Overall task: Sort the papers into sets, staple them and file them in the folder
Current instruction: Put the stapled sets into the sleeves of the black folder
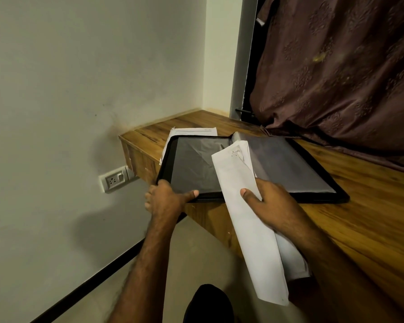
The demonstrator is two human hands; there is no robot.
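In the head view, a black folder (250, 169) is lying open on the wooden counter (359, 220), with its clear plastic sleeves showing on both sides. Its left near corner is hanging a little over the counter's edge. The left hand (168, 199) is gripping this near left corner: the thumb is pressing on top of the folder's lower edge and the other fingers are curling under the corner. The right hand (268, 201) is holding a bent set of white papers (250, 229), with the thumb lying on top of the sheets and the other fingers hidden behind them. The far end of this set is resting over the middle of the open folder, near the spine, and the near end is reaching down toward the person, past the counter's edge. The two hands are near each other but apart, the left one on the folder and the right one just beside it on the papers. More printed sheets (191, 131) are lying under the far left side of the folder, sticking out at its top and left. A brown curtain (336, 73) is hanging at the right, touching the counter behind the folder. A wall socket (116, 179) is sitting on the wall below the counter, at the left.
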